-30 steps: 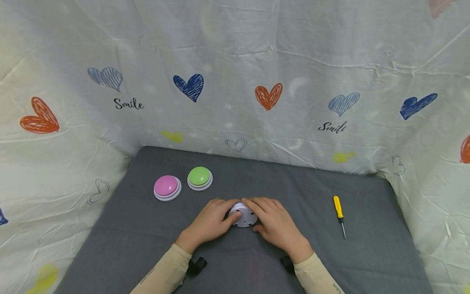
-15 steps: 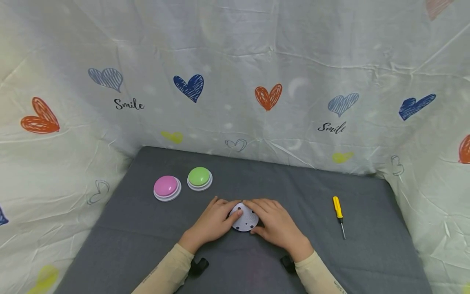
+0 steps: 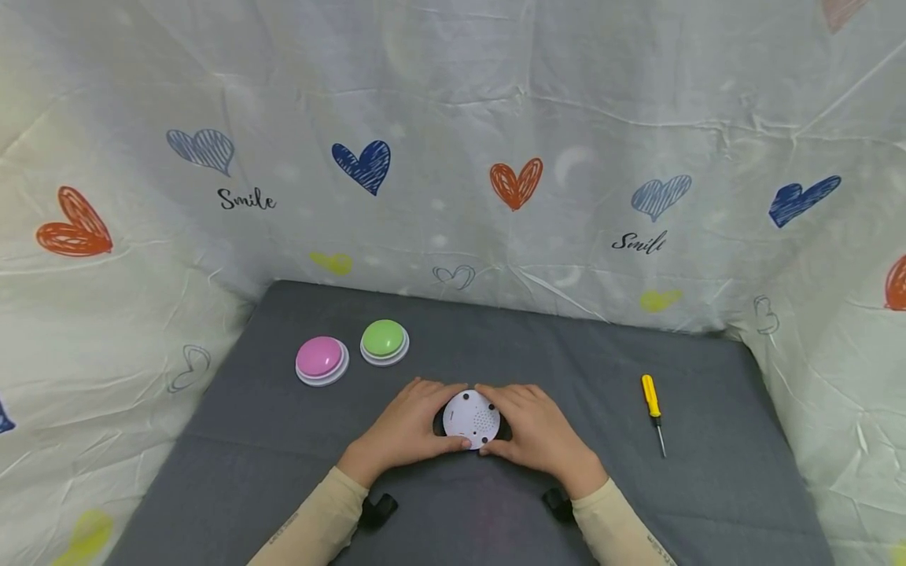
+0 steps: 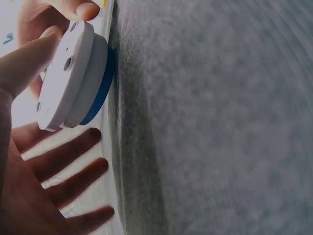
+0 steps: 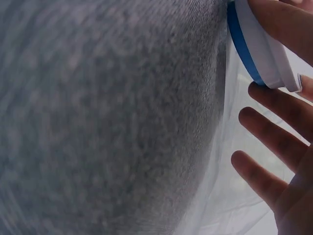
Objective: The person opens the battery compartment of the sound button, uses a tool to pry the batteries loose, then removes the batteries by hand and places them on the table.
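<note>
We see the upturned button (image 3: 470, 423) well in from the worktop's (image 3: 467, 519) far edge, its rim pinched by left hand (image 3: 405, 427) and right hand (image 3: 535, 430). The left thumb has moved off its face and the base has turned, so we judge the underside freer to inspect. Only the wrist views show us the blue dome (image 4: 106, 84) beneath.

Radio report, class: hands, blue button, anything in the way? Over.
Left hand and right hand gripping blue button. Held base up. Yellow screwdriver off right, not obstructing.
</note>
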Motion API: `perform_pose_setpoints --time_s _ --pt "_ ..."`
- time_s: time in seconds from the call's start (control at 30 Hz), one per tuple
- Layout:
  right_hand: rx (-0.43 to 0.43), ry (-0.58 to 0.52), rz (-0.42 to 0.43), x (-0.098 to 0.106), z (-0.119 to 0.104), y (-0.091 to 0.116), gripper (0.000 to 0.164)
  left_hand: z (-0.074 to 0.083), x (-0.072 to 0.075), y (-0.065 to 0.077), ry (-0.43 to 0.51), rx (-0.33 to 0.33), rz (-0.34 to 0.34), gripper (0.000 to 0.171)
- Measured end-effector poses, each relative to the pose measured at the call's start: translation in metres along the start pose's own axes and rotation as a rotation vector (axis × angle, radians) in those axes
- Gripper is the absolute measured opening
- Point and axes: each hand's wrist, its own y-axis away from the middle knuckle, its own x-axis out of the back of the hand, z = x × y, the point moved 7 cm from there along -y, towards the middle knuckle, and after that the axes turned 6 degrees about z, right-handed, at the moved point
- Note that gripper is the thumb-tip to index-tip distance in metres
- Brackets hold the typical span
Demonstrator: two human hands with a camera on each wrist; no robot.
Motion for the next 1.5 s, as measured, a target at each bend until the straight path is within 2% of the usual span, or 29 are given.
perform_pose_setpoints --time_s 0.17,0.33,0.47,0.63,0.73,0.83,0.97,1.17,1.5 --pt "-0.042 -0.016 -0.034 -0.001 0.006 0.002 0.096 0.003 0.000 0.000 0.010 -0.073 -0.025 0.097" --pt "-0.078 -0.064 -0.067 -0.003 0.010 0.003 0.095 0.004 -0.003 -0.001 -0.013 -0.095 -0.041 0.099" --pt "-0.095 -0.110 -0.088 -0.004 0.012 0.004 0.094 0.004 -0.004 -0.002 0.008 -0.070 -0.058 0.095" --pt "-0.108 -0.131 -0.094 -0.004 0.014 0.006 0.091 -0.001 -0.005 -0.003 0.050 0.023 -0.080 0.092" --pt "-0.115 -0.143 -0.096 -0.004 0.015 0.006 0.088 -0.004 -0.005 -0.003 0.051 0.066 -0.074 0.092" --pt "-0.125 -0.147 -0.103 -0.005 0.015 0.007 0.085 -0.004 -0.006 -0.003 0.046 0.081 -0.052 0.093" --pt "-0.132 -0.140 -0.105 -0.004 0.015 0.007 0.080 -0.004 -0.006 -0.003 0.046 0.090 -0.036 0.094" --pt "-0.124 -0.136 -0.077 0.000 0.015 0.008 0.070 -0.005 -0.003 0.000 0.063 0.087 -0.055 0.102" --pt "-0.111 -0.163 -0.058 0.001 0.015 0.010 0.065 -0.006 0.003 0.003 0.109 0.044 -0.060 0.084"
